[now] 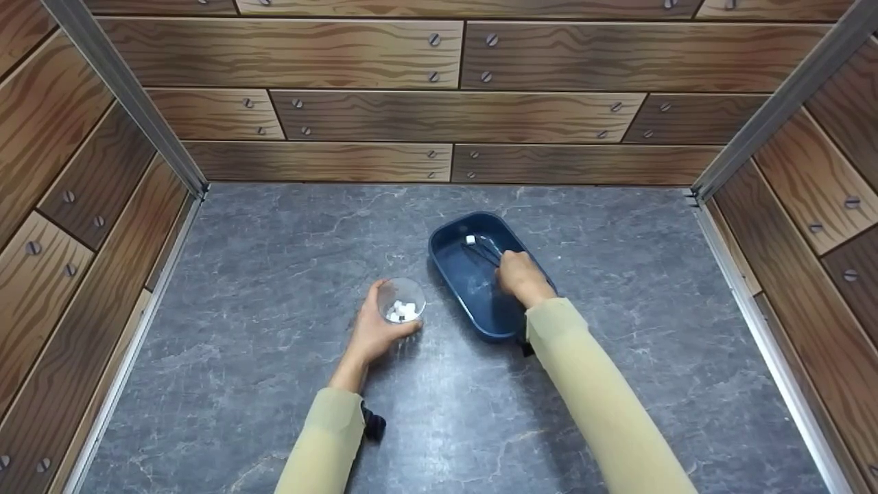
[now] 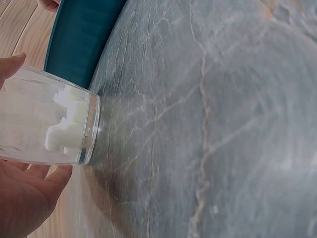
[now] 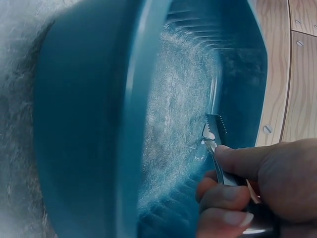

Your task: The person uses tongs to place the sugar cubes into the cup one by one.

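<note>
My left hand holds a clear glass, fingers and thumb around its sides. Several white cubes lie in the bottom of the glass, which stands upright on the grey surface. Inside a blue tub, my right hand grips small metal tongs with toothed ends. One white cube is at the far end of the tongs in the head view; I cannot tell whether they pinch it. In the right wrist view that cube does not show clearly.
A marbled grey surface lies under everything. Wood-patterned panels stand at the back and both sides, with metal strips at the corners. The tub is just right of the glass, its long side slanting.
</note>
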`<control>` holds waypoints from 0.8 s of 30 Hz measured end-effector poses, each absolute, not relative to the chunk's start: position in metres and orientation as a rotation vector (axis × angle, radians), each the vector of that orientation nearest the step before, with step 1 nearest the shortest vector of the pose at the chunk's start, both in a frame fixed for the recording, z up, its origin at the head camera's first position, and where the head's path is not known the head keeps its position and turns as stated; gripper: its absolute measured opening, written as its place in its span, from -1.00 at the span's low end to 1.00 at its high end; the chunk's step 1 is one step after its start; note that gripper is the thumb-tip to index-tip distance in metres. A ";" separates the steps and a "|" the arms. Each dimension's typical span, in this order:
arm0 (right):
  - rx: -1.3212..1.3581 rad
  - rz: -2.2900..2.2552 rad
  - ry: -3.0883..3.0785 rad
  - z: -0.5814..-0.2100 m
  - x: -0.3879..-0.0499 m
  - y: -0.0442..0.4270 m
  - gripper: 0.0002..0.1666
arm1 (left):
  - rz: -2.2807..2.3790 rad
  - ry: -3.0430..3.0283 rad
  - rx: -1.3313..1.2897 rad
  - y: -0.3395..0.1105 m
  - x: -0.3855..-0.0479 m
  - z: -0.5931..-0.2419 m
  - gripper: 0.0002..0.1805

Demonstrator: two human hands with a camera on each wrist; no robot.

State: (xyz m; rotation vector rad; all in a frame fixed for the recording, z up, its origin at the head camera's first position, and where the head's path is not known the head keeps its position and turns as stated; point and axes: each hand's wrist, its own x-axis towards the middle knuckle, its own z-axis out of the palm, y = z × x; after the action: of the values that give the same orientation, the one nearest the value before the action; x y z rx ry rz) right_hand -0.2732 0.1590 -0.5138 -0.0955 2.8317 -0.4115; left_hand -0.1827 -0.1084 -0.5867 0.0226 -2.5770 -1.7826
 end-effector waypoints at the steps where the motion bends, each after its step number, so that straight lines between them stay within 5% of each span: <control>1: -0.095 -0.412 2.838 -0.514 -0.273 0.159 -0.67 | -1.782 -2.575 0.022 -0.108 -0.183 -0.587 0.08; 24: -0.034 -0.427 2.881 -0.508 -0.273 0.169 -0.66 | -1.763 -2.552 0.000 -0.108 -0.183 -0.588 0.08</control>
State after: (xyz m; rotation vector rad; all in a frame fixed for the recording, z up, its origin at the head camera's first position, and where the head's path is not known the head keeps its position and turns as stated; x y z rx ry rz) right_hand -0.2727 0.1686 -0.5079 -0.0344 2.8810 -0.4268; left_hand -0.1830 -0.1082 -0.5883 -0.0004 -2.5518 -1.7632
